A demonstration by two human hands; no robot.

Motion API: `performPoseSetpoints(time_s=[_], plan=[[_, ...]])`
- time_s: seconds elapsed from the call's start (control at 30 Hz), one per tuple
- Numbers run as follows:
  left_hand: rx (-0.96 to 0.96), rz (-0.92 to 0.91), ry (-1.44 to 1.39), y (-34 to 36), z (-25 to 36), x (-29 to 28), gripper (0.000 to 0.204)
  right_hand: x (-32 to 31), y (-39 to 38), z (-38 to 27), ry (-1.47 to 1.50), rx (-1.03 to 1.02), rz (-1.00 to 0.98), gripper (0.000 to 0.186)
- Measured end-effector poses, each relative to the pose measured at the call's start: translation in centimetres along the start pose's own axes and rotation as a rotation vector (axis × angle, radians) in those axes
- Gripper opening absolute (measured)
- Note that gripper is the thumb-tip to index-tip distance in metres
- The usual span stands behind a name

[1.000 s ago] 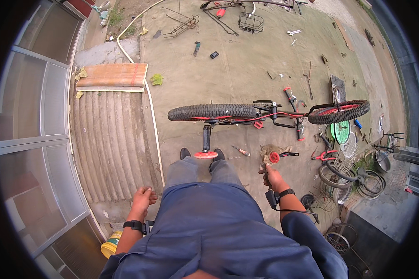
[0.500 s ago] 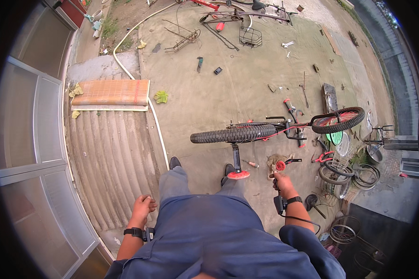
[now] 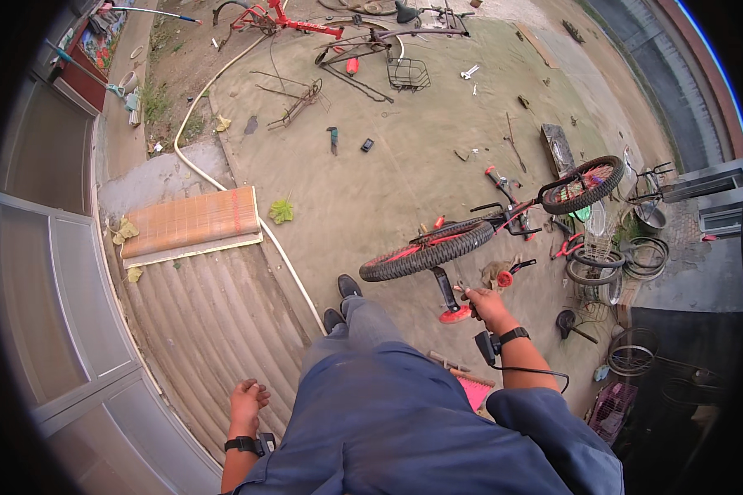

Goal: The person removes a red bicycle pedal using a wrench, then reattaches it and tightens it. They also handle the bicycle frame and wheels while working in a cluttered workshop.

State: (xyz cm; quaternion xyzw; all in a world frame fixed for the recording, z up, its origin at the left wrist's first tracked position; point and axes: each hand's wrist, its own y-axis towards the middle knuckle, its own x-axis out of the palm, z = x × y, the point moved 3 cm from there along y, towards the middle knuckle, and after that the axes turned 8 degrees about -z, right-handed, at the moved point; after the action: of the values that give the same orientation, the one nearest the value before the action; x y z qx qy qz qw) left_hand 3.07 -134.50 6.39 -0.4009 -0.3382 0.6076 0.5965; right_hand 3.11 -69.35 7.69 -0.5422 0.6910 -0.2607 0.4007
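Right hand (image 3: 487,307): fingers wrapped round the black seat post (image 3: 446,289) of an upturned bicycle (image 3: 479,231), just above its red saddle (image 3: 454,314), which rests on the bare packed dirt. Frame red and black; knobbly black tyres, rear wheel (image 3: 425,252) just beyond the grip, front wheel (image 3: 582,184) well further out. Left hand (image 3: 248,402): loosely curled, grasping nothing, hanging over ribbed corrugated sheeting (image 3: 198,322), well apart from the bicycle. Beyond the sheeting: flat woven orange mat (image 3: 190,224), pale hose (image 3: 289,264), wire basket (image 3: 408,74).
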Motion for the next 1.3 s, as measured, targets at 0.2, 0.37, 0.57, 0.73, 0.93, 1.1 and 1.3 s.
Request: performPoseSetpoints(time_s=[0.2, 0.37, 0.57, 0.73, 0.93, 1.1, 1.3], plan=[[-0.018, -0.039, 0.080, 1.3, 5.0, -0.4, 0.036, 1.8, 3.2, -2.5, 0.044, 0.003, 0.063, 0.035], [-0.004, -0.036, 0.429, 1.5, 12.2, -1.3, 0.033, 3.5, 7.7, -7.3, 0.123, 0.039, 0.061, 0.036], [0.074, -0.056, 0.781, 6.0, 22.3, -0.8, 0.033, 5.5, 13.2, -15.2, 0.098, 0.067, 0.104, 0.034], [0.051, -0.084, 0.733, 11.0, 29.0, 0.2, 0.033, 4.5, 14.9, -21.8, 0.037, -0.087, 0.043, 0.034], [0.047, -0.144, 0.760, 17.2, 37.7, 3.1, 0.033, 1.6, 13.7, -28.4, 0.074, 0.039, 0.112, 0.038], [0.071, -0.199, 0.816, 24.6, 46.4, 7.6, 0.033, -0.4, 15.1, -32.8, 0.157, 0.098, 0.187, 0.034], [0.044, -0.264, 0.834, 30.3, 55.8, 10.7, 0.033, -1.6, 18.4, -37.9, 0.296, 0.132, 0.257, 0.034]])
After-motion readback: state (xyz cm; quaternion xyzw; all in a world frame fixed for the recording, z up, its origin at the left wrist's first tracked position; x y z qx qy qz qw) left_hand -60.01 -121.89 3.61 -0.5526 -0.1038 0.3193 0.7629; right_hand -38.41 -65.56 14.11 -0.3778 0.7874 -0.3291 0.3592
